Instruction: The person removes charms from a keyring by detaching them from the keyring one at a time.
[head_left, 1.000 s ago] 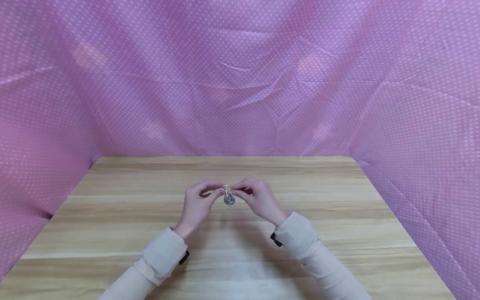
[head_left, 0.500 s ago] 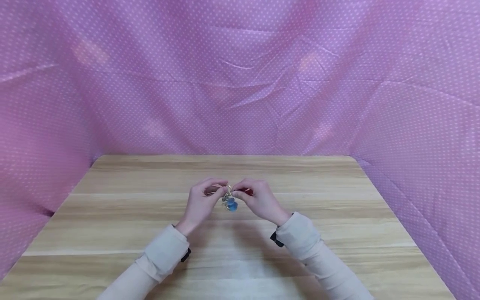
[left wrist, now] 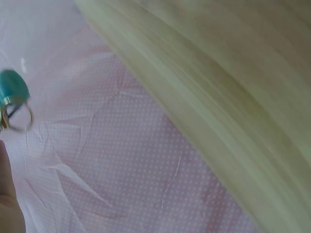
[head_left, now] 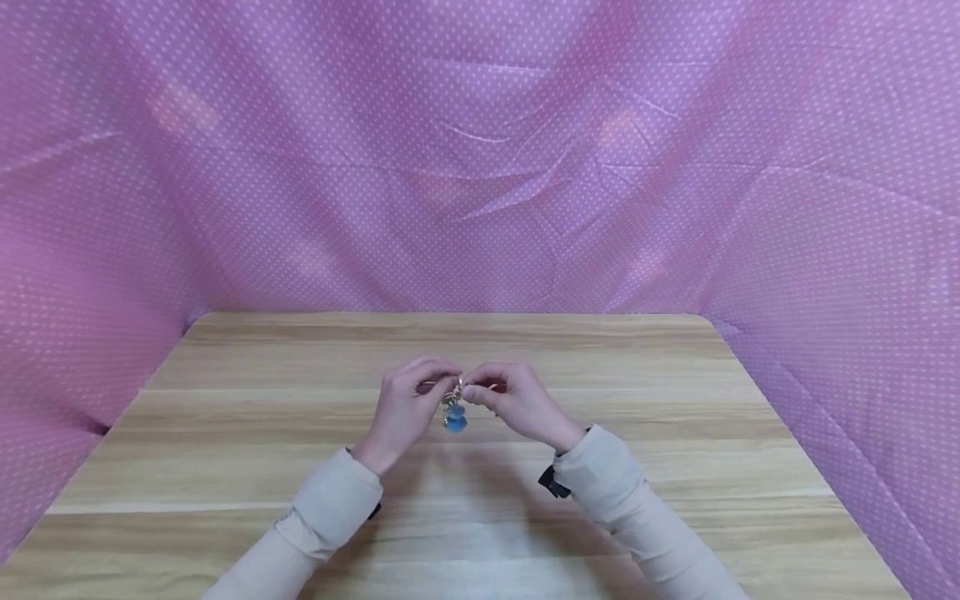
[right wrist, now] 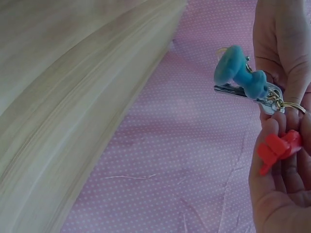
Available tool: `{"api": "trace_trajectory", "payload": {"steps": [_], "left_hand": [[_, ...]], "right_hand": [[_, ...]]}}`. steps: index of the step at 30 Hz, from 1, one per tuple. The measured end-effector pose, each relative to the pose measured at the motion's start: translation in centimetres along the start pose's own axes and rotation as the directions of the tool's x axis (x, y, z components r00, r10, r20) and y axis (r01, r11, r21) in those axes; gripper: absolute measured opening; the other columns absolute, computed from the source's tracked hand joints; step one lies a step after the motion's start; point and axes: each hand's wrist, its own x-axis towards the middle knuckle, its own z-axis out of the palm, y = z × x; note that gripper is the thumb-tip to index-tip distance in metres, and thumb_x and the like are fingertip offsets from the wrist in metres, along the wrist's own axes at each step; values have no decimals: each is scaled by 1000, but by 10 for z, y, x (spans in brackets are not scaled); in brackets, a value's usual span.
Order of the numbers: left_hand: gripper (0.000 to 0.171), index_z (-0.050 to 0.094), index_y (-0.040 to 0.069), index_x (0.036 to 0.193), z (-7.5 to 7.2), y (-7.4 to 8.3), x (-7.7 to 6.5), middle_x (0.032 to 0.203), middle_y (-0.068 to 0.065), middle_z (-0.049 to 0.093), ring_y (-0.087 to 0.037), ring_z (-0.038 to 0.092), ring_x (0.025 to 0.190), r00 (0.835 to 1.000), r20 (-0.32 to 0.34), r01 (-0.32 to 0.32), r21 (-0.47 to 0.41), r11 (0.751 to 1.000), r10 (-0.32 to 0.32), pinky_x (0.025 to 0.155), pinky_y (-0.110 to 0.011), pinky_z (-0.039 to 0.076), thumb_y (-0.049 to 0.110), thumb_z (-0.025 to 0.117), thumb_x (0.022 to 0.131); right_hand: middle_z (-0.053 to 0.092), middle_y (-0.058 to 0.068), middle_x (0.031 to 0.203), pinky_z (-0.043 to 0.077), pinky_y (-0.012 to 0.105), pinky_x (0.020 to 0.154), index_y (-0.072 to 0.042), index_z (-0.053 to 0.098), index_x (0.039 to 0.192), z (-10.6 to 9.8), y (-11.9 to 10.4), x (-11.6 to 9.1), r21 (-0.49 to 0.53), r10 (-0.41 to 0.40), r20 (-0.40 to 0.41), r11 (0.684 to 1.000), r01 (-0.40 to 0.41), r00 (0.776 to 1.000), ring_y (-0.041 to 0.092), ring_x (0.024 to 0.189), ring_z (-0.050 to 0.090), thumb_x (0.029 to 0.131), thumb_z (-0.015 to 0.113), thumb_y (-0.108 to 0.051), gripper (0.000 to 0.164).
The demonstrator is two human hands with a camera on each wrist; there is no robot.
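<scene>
Both hands meet over the middle of the table in the head view. Left hand (head_left: 405, 408) and right hand (head_left: 521, 404) pinch a key ring (right wrist: 294, 105) between thumbs and fingertips. From it dangles a blue figure-shaped charm (head_left: 455, 418), rounded at both ends in the right wrist view. A silver key (right wrist: 231, 91) and gold chain links (right wrist: 275, 102) hang beside the charm. Against the right hand's curled fingers lies a small red plastic piece (right wrist: 279, 149); whether it is joined to the ring I cannot tell. The left wrist view catches the charm only at its left edge, blurred.
Beneath the hands is a wood-grain table (head_left: 225, 417). Pink dotted cloth (head_left: 480, 167) hangs behind it and along both sides. Each wrist carries a dark strap fitting, such as the right wrist fitting (head_left: 555, 482).
The blue charm has swung into view and hangs lower beneath the fingers. My left hand has shifted slightly right, closer to the right hand. Red beside the right fingers shows less now.
</scene>
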Motion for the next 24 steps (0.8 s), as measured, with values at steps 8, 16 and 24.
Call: {"api": "trace_trajectory", "payload": {"steps": [8, 16, 24], "left_hand": [[12, 69, -1, 94, -2, 10, 4, 89, -15, 70, -21, 67, 78, 953, 57, 303, -86, 949, -299, 71, -18, 55, 3, 64, 83], [12, 69, 4, 95, 4, -10, 2, 91, -11, 71, -16, 67, 79, 957, 91, 284, -96, 954, -276, 71, -21, 56, 6, 64, 84], [23, 65, 4, 109, -5, -11, -3, 102, -12, 68, -18, 67, 89, 945, 189, 297, -148, 944, -267, 78, -22, 55, 10, 62, 86]], "right_hand": [[68, 8, 87, 46, 19, 53, -4, 68, 95, -1, -3, 1, -8, 9, -11, 1000, -9, 1000, 10, 66, 55, 88, 62, -15, 15], [64, 11, 79, 44, 19, 48, 1, 67, 95, 1, -4, 4, 77, 58, 2, 995, -58, 998, 9, 57, 50, 87, 61, -10, 14], [67, 14, 86, 52, 22, 64, 2, 66, 98, 1, -7, 4, 113, 79, 7, 990, -79, 997, 8, 72, 59, 89, 59, -10, 17]]}}
